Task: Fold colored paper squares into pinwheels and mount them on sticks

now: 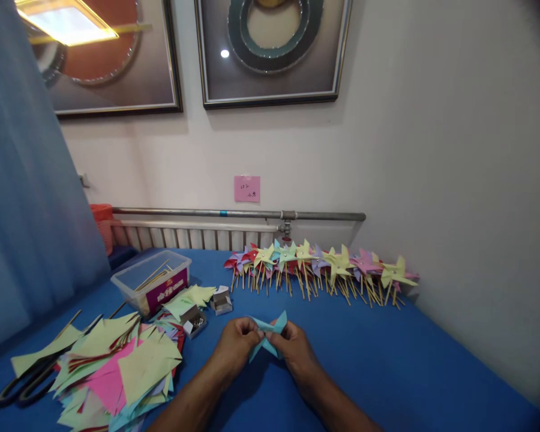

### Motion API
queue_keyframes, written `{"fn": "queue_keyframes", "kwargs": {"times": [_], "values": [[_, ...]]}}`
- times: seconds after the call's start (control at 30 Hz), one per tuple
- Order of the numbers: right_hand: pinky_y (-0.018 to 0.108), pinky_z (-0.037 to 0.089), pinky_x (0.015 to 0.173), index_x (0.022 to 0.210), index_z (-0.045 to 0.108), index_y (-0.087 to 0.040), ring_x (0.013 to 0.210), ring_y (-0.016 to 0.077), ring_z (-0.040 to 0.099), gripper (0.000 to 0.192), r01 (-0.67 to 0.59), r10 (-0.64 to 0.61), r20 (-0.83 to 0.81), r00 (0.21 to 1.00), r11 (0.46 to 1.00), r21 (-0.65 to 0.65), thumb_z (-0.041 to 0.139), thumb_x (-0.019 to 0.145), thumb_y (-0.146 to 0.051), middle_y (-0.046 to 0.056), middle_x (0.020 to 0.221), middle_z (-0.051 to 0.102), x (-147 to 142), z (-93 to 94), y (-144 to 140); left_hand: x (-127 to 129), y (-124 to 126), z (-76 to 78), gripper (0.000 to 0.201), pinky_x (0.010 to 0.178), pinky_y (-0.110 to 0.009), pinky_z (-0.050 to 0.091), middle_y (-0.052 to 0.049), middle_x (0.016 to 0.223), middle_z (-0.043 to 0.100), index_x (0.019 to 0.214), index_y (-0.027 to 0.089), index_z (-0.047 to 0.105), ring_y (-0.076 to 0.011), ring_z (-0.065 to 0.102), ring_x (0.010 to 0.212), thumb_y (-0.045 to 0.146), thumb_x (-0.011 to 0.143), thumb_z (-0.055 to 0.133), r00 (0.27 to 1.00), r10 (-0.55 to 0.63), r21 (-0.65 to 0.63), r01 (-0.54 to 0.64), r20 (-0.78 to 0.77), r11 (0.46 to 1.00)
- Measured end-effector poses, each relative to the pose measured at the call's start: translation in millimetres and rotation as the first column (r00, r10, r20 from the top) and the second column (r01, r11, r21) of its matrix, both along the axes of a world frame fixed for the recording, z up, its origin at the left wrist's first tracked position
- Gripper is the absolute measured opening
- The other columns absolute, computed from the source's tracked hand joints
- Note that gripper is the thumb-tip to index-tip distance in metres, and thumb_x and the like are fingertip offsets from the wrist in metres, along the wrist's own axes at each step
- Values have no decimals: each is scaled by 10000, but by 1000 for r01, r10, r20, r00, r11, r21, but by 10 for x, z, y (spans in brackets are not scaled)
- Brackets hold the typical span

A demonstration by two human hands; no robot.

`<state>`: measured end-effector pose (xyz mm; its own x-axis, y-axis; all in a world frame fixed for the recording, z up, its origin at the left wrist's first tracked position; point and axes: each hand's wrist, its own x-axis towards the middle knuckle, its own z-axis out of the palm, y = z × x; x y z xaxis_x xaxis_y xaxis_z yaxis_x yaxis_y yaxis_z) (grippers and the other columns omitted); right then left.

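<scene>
Between my two hands is a light-blue paper pinwheel (276,326), its points folded in toward the middle. My left hand (239,342) pinches it from the left, thumb and fingers close to its centre. On the other side my right hand (294,345) grips it, with the thumb also near the centre. Whether a pin sits under the fingertips is hidden. Left of my hands stand a small open box (193,321) with shiny little pins inside and a second small box (222,302).
Cut paper squares (148,366) lie heaped at the left, beside black-handled scissors (31,381). Behind them stands a clear plastic tub (150,282) with sticks. Finished pinwheels (315,264) on sticks line the back of the blue tabletop (378,366), near the wall. A blue curtain (31,180) hangs at the left.
</scene>
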<state>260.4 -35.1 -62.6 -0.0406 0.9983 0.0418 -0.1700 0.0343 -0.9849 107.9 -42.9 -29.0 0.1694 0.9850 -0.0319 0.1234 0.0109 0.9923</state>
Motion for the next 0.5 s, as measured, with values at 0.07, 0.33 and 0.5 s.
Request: {"fn": "queue_keyframes", "kwargs": {"times": [0.07,0.33,0.5], "values": [[251,368,551,770,642,-179,539,117,468,338,21,-21,25,999,1000,-14,798,602,-427,-40,592,574,7,22,-2,-74,-2,67,161,536,-237,337,51,547,494,658,212,549,-113,415,516,327,756,604,997,19,93,-13,-68,996],[265,370,599,780,665,-186,600,143,495,270,19,-19,48,999,1000,-2,768,656,-402,-21,642,604,24,85,-60,-1293,523,955,250,780,-298,434,-89,889,723,863,180,713,-233,640,876,314,877,502,553,560,573,-172,-617,801],[280,381,623,747,665,-192,624,159,514,229,1,-1,42,999,1000,-9,762,649,-375,-14,663,617,-6,51,-24,-2003,943,1165,207,715,-291,434,-34,614,622,701,109,672,-230,650,748,207,836,549,410,560,448,-341,-720,826]]}}
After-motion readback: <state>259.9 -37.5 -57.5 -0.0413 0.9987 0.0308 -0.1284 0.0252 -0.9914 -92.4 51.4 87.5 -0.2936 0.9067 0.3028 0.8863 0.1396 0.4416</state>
